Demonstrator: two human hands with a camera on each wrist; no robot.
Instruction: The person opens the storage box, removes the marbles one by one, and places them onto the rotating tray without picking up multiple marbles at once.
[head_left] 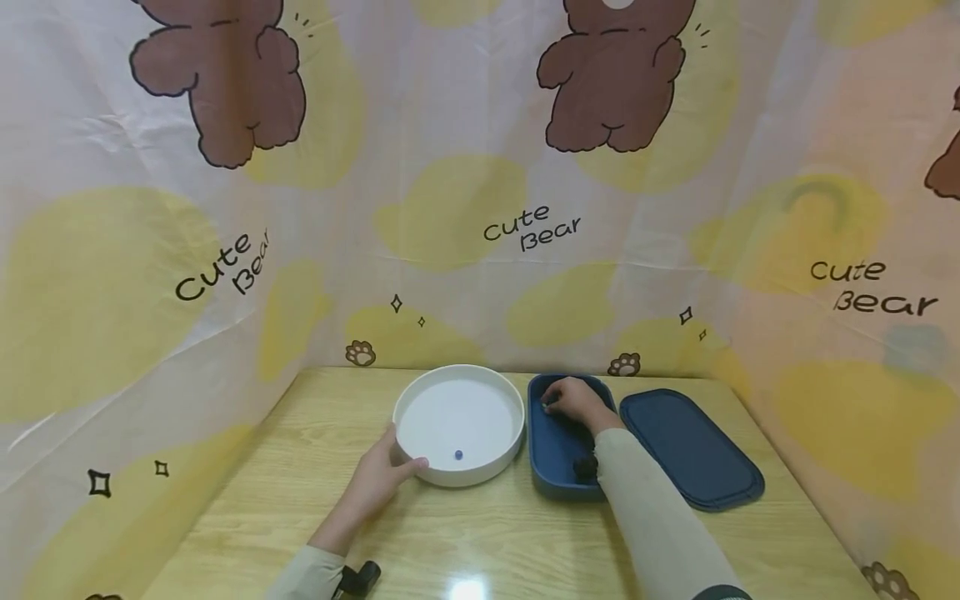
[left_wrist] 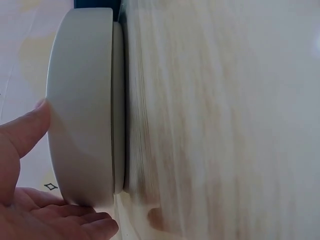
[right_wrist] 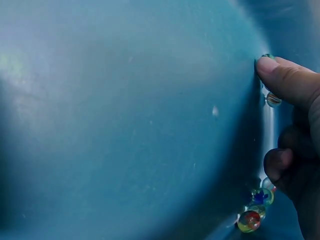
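The left hand (head_left: 381, 472) is gripping the dish (head_left: 457, 408) at eight o'clock, probably steadying it; the right hand (head_left: 577, 400) is pinching a marble (right_wrist: 268, 55) (mostly hidden) inside the blue box (head_left: 551, 454) at ten o'clock.

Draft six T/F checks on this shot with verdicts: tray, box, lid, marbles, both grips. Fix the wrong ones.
1. The left-hand grip holds the white tray. True.
2. Several marbles lie in the blue box. True.
3. The lid covers the blue box. False: it lies on the table, to the box's right in the head view.
4. The right-hand grip is in the white tray. False: it is in the blue box.
5. One small blue marble sits in the white tray. True.
6. The white tray is square. False: it is round.
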